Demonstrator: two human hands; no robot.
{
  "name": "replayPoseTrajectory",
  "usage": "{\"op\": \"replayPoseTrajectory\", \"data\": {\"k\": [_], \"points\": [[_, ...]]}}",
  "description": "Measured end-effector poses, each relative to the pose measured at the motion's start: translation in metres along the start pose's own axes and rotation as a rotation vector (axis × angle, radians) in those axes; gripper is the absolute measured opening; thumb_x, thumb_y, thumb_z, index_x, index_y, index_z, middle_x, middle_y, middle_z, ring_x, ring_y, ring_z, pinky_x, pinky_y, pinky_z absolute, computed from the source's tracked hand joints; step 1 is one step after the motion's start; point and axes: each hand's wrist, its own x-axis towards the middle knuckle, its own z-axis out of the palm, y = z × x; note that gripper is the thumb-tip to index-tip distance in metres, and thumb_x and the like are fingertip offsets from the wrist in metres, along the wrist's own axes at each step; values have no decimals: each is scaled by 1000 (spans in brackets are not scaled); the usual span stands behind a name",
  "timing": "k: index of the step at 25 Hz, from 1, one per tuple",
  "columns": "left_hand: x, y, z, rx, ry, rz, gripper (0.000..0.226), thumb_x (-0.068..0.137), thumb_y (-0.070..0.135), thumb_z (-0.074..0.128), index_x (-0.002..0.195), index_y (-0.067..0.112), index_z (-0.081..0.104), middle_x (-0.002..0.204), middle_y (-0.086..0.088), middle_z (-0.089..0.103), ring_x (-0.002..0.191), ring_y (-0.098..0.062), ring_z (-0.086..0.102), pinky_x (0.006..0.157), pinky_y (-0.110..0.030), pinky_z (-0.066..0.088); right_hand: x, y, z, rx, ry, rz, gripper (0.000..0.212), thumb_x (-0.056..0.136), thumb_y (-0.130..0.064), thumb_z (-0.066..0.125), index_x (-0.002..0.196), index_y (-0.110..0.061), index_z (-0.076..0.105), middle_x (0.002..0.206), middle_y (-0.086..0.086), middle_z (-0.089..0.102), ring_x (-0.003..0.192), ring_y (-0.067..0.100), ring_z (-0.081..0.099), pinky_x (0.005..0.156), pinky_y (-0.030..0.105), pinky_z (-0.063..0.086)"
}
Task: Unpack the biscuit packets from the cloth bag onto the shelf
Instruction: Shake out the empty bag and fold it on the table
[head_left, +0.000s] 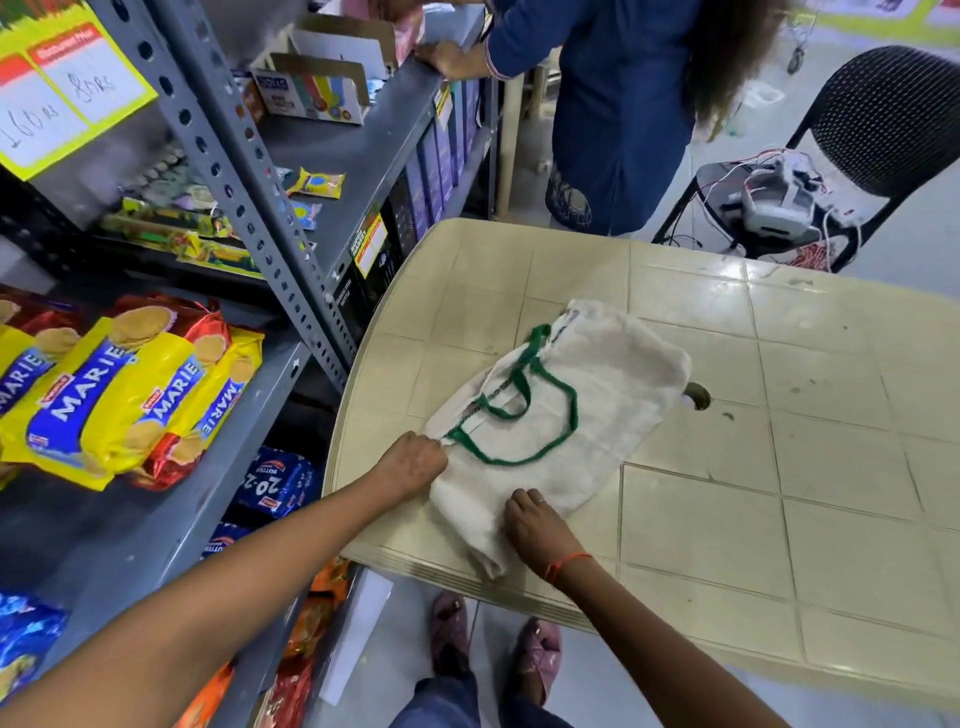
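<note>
Looking flat and folded on the cream plastic table (727, 322): the cloth bag (561, 415), white with green handles (524, 410), seemingly emptied already. Lying on the grey shelf (156, 519) just to the left of the table, well apart from the bag: the Marie biscuit packets (119, 395), yellow and red, stacked side by side. Judging from this, being near the end of the task, with the bag now only being tidied or folded.

Closing the left hand (413, 465) into a fist around the bag's near-left edge, beside the handle base, pinching cloth. Pressing the right hand (535, 525) down on the bag's near corner, fingers bent and resting on the fabric; whether gripping or only pressing, not possible to tell.

Probably calling next for a check that nothing is remaining inside, or for one more fold; needing both hands working together, since soft cloth is slipping easily.

Standing nearby: another person (623, 104) in blue at the far end of the shelf, a black chair (883, 104) carrying a device with wires (779, 197), blue packets (278, 483) on the lower shelf. Blocking nothing between bag and shelf; only the upright shelf post (249, 208) rising close to the table edge.
</note>
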Motion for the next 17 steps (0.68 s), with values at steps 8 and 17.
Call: {"op": "replayPoseTrajectory", "data": {"k": [8, 17], "points": [[-19, -25, -82, -677, -663, 247, 24, 72, 31, 68, 50, 25, 60, 56, 12, 48, 57, -7, 44, 52, -19, 39, -30, 67, -73, 790, -517, 146, 18, 84, 2, 52, 99, 1, 61, 92, 5, 63, 84, 19, 55, 74, 34, 54], [69, -73, -113, -1350, -193, -237, 13, 84, 21, 52, 87, 8, 52, 74, -6, 51, 64, -21, 54, 58, -27, 50, 47, 101, -126, 1334, 64, 456, 44, 79, -57, 60, 98, -18, 67, 88, 2, 71, 81, 17, 65, 68, 31, 53]]}}
